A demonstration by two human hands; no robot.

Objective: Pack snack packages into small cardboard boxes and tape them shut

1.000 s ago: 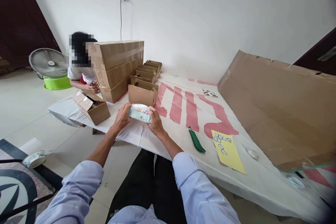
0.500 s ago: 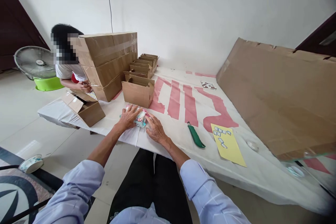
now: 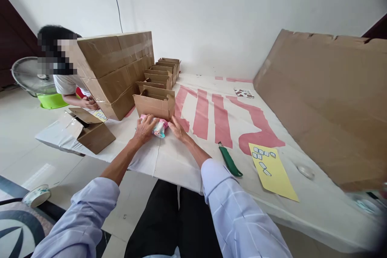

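A soft packet with a pink, white and blue print (image 3: 160, 130), like a pack of tissues, lies on the cloth-covered table. It sits close against the front of the nearest small open cardboard box (image 3: 155, 107). My left hand (image 3: 145, 129) is curled over the packet's left part, gripping it. My right hand (image 3: 179, 130) is at the packet's right end, beside the box's lower right corner. Its fingers are stretched forward, and their tips are partly hard to make out. The hands cover part of the packet.
Several more open boxes (image 3: 167, 68) run back in a row beside stacked taped cartons (image 3: 105, 62). A flap-open carton (image 3: 95, 135) stands left, near a person (image 3: 65, 84). Rightward lie a green cutter knife (image 3: 230, 161), a yellow sheet (image 3: 272, 177) and a large cardboard panel (image 3: 326, 109).
The packet and both my hands have moved forward, up to the nearest box. My left hand has gone from lying flat on the packet to curling over it. The view has shifted slightly.
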